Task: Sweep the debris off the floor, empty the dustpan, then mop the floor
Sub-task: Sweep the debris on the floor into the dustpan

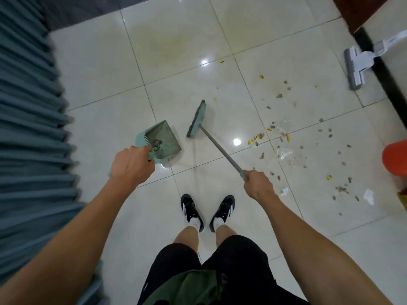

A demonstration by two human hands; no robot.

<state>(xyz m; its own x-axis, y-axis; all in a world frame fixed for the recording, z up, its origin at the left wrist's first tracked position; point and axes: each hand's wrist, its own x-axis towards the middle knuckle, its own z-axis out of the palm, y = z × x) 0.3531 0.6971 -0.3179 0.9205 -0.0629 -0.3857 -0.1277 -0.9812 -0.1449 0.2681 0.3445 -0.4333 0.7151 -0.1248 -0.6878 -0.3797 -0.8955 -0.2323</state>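
Down on the glossy pale tiled floor (110,69), the person's left hand (130,165) is curled round the handle of a teal plastic dustpan (165,137), which holds a little dark dirt. Their right hand (258,183) grips the grey metal pole of a teal-headed broom (197,119), its head just beside the dustpan. Scattered yellow and brown debris (284,137) lies to the right, apart from the broom. A white flat mop (354,67) rests near the dark threshold.
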